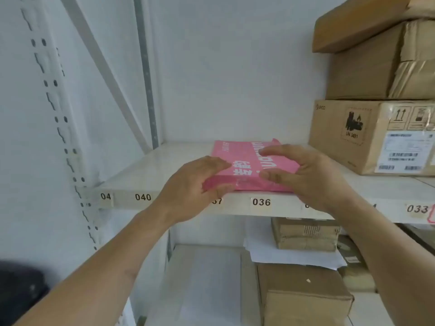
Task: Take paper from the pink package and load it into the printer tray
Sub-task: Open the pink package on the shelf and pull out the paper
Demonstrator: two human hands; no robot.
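A pink package of paper with white lettering lies flat on a white shelf, near the shelf's front edge. My left hand grips its near left corner, fingers on top and thumb against the front side. My right hand holds its right side, fingers curled over the top and thumb at the front. No printer or tray is in view.
Stacked cardboard boxes stand on the same shelf just right of the package. Number labels such as 036 run along the shelf edge. Below, a lower shelf holds more boxes and loose white sheets. A perforated upright rises at left.
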